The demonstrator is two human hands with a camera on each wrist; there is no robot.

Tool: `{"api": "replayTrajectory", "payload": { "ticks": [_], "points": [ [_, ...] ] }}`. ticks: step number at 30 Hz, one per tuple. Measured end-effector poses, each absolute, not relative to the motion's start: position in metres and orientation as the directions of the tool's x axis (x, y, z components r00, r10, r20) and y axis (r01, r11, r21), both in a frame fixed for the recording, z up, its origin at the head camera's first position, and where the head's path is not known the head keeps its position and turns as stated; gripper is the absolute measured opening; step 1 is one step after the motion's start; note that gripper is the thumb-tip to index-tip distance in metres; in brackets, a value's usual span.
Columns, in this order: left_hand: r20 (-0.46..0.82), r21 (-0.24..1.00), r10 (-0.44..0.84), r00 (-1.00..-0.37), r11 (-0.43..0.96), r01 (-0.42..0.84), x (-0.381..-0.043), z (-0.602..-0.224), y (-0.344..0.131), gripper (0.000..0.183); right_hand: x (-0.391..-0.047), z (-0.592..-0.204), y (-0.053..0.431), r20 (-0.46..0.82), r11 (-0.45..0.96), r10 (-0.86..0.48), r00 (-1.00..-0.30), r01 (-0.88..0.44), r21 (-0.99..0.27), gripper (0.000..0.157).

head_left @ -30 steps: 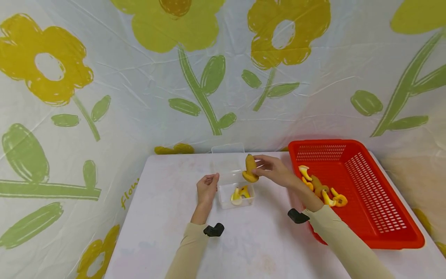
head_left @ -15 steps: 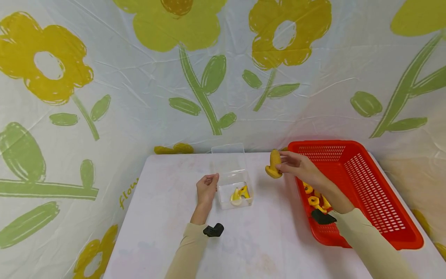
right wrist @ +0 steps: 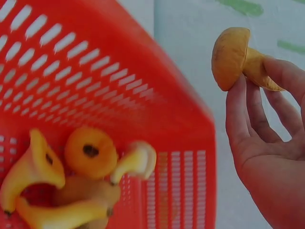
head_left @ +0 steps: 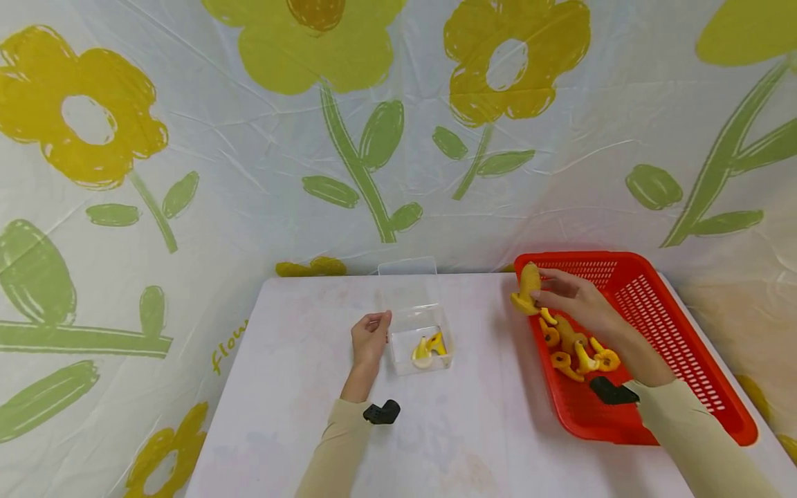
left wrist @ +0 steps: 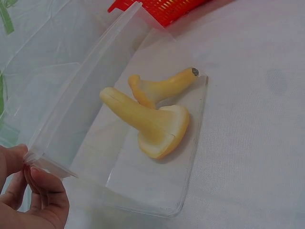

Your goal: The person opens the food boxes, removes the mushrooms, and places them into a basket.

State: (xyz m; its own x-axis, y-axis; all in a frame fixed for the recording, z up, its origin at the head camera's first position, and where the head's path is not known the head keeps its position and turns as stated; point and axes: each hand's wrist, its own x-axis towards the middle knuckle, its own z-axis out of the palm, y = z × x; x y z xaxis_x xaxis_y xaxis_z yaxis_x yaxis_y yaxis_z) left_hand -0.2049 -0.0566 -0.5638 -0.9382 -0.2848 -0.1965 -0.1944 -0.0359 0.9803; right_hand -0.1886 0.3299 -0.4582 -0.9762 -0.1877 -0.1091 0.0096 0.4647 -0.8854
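Note:
My right hand (head_left: 575, 301) pinches a yellow-brown mushroom (head_left: 528, 287) by its stem, over the left rim of the red basket. Its rounded brown cap (right wrist: 230, 58) shows in the right wrist view. With thumb and fingers my left hand (head_left: 371, 337) pinches the left edge of a clear plastic box (left wrist: 157, 202), whose lid (head_left: 407, 268) stands open at the back. Two yellow mushrooms lie in the box: one with a pale, broad cap (left wrist: 164, 133) and a slimmer one (left wrist: 167, 88) with a dark stem end.
The red basket (head_left: 654, 432) stands on the right of the white table (head_left: 280, 429). In its left part lie several mushrooms, among them a yellow one (head_left: 585, 358) and a brown one (head_left: 568, 337). A flower-printed cloth (head_left: 249, 138) hangs behind.
My right hand has carried the yellow-brown mushroom rightward, from above the clear box to the red basket's left rim. The left hand and the box have stayed in place.

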Motion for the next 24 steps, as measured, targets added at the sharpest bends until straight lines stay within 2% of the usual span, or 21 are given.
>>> {"api": "replayTrajectory", "payload": {
  "ticks": [7, 12, 24],
  "points": [
    [-0.189, 0.982, -0.283, -0.94, -0.035, -0.187, -0.204, -0.562, -0.057, 0.024, -0.186, -0.465, 0.356, -0.181, 0.443, -0.149, -0.972, 0.098, -0.891, 0.065],
    [-0.186, 0.982, -0.287, -0.94, -0.025, -0.186, -0.204, -0.561, -0.056, 0.024, -0.187, -0.471, 0.372, -0.223, 0.494, -0.117, -0.968, 0.139, -0.858, 0.073],
    [-0.197, 0.979, -0.3, -0.933, -0.01, -0.203, -0.205, -0.562, -0.055, 0.024, -0.194, -0.492, 0.398, -0.263, 0.547, -0.114, -0.958, 0.16, -0.821, 0.074]
  ]
}}
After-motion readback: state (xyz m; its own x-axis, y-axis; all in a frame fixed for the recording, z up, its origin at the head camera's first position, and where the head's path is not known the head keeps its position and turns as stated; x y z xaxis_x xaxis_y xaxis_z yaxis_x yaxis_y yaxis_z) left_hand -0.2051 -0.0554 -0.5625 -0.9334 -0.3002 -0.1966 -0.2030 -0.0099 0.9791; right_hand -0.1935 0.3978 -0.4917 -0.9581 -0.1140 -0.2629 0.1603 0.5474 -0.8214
